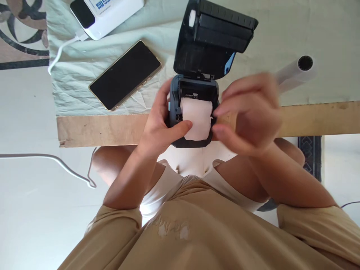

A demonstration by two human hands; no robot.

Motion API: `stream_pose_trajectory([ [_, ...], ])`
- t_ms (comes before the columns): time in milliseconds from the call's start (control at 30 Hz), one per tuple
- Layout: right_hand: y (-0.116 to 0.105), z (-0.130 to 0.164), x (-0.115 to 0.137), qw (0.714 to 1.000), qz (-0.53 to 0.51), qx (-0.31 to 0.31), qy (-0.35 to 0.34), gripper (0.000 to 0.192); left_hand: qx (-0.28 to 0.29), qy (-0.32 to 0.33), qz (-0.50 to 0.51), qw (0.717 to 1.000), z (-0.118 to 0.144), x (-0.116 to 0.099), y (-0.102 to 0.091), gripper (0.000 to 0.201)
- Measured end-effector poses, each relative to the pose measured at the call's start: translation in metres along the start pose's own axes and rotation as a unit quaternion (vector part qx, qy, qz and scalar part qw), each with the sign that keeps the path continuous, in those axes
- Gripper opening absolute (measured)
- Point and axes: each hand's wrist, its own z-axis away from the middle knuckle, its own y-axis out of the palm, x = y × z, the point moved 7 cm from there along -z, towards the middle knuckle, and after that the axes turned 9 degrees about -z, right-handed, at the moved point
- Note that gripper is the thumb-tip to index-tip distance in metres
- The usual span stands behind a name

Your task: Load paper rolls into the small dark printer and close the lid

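A small black label printer point(174, 107) sits at the table's front edge with its hinged lid point(208, 41) swung up and back. Inside its bay is a roll of white paper point(198, 118), the loose end lying over the front. My left hand point(156, 129) is wrapped round the printer's left side, thumb pressed on the paper. At the printer's right rim, my right hand point(250, 112) is blurred by motion. Its thumb and forefinger are apart there, with nothing visible between them; whether they touch the rim is unclear.
A dark-screened phone point(125, 75) lies left of the printer on a pale green cloth point(323, 22). Behind it is a white device point(118, 15) with a white cable point(60, 50). A white rolled tube point(295, 75) lies at right. Wooden edging point(98, 129) runs along the front.
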Motion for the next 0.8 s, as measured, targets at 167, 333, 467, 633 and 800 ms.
stream_pose_trajectory([
  [167, -0.028, -0.002, -0.037, 0.987, -0.032, -0.035, 0.152, 0.044, 0.002, 0.016, -0.023, 1.000, 0.000, 0.006, -0.006, 0.113],
  [333, -0.018, 0.004, -0.032, 0.986, -0.077, -0.045, 0.140, 0.048, 0.037, 0.021, -0.053, 0.998, -0.001, 0.008, -0.003, 0.115],
  [467, -0.006, 0.002, -0.017, 0.998, -0.041, -0.013, 0.040, 0.012, 0.064, 0.003, -0.084, 0.994, -0.005, 0.010, -0.002, 0.133],
  [633, -0.006, 0.002, -0.016, 0.999, -0.021, -0.007, 0.024, 0.008, 0.137, 0.042, -0.119, 0.983, -0.008, 0.011, 0.001, 0.149],
  [800, -0.006, 0.008, -0.020, 0.997, -0.014, 0.053, 0.045, 0.008, 0.180, 0.157, -0.106, 0.965, -0.005, 0.011, 0.004, 0.141],
])
